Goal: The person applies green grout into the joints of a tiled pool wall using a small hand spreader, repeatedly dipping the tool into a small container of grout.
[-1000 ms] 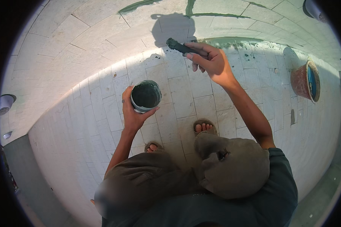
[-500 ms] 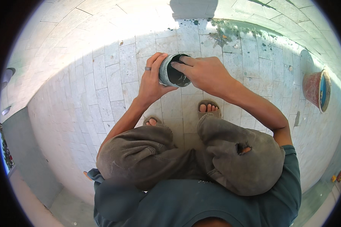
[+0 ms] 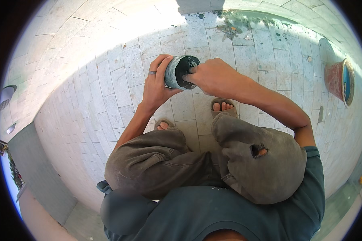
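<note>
My left hand [image 3: 156, 76], with a dark ring on one finger, is wrapped round the outside of a round container [image 3: 173, 74]. The container is tilted with its mouth facing right; its outer wall is smeared pale grey and its inside is dark with whitish flecks. From the right, my right hand [image 3: 211, 76] reaches into the mouth. Its fingers are curled, closed, with the tips inside the rim; whatever they may hold is hidden. Both hands are above the tiled floor [image 3: 191, 108], in front of my bent knees.
A reddish, stained bucket [image 3: 334, 82] with blue inside stands at the far right. Dark splashes and a wet-looking patch [image 3: 229, 31] mark the tiles ahead, near a sunlit strip. My sandalled feet [image 3: 223, 105] are below the container. A grey wall panel [image 3: 42, 168] is at the lower left.
My right fingers have curled and shifted lower in the container's mouth. The container has turned slightly and moved a little left in view; the whole view has shifted slightly too.
</note>
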`<action>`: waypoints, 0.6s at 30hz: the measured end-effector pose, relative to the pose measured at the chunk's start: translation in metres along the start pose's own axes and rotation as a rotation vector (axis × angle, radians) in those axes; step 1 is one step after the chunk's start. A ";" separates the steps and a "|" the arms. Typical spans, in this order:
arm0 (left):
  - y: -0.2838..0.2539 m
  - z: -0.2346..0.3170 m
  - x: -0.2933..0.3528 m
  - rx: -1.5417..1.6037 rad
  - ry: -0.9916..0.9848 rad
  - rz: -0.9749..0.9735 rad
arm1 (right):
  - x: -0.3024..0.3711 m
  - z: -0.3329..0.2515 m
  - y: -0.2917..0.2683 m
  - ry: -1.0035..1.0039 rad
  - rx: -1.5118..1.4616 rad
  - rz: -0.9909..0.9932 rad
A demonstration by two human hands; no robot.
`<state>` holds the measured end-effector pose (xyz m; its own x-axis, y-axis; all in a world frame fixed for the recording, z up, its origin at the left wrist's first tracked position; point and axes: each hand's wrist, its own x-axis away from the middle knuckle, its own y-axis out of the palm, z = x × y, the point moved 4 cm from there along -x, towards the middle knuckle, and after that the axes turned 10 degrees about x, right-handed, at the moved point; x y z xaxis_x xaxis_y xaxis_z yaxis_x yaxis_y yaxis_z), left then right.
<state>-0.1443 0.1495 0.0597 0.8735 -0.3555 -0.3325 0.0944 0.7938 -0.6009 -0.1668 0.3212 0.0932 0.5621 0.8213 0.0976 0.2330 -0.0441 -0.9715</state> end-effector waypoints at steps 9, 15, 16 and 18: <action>0.002 -0.005 0.009 0.006 -0.115 -0.017 | 0.005 0.035 0.001 0.159 -0.784 -0.098; -0.004 -0.009 0.011 -0.010 -0.204 0.069 | 0.033 0.063 0.006 0.412 -1.298 0.014; -0.006 -0.011 0.012 -0.018 -0.210 0.076 | 0.037 0.065 0.007 0.430 -1.375 0.049; -0.008 -0.015 0.016 0.019 -0.250 0.071 | 0.043 0.069 0.013 0.449 -1.477 0.151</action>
<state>-0.1387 0.1301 0.0484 0.9690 -0.1673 -0.1820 0.0354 0.8226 -0.5676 -0.1949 0.3954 0.0700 0.7721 0.5376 0.3389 0.5509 -0.8321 0.0650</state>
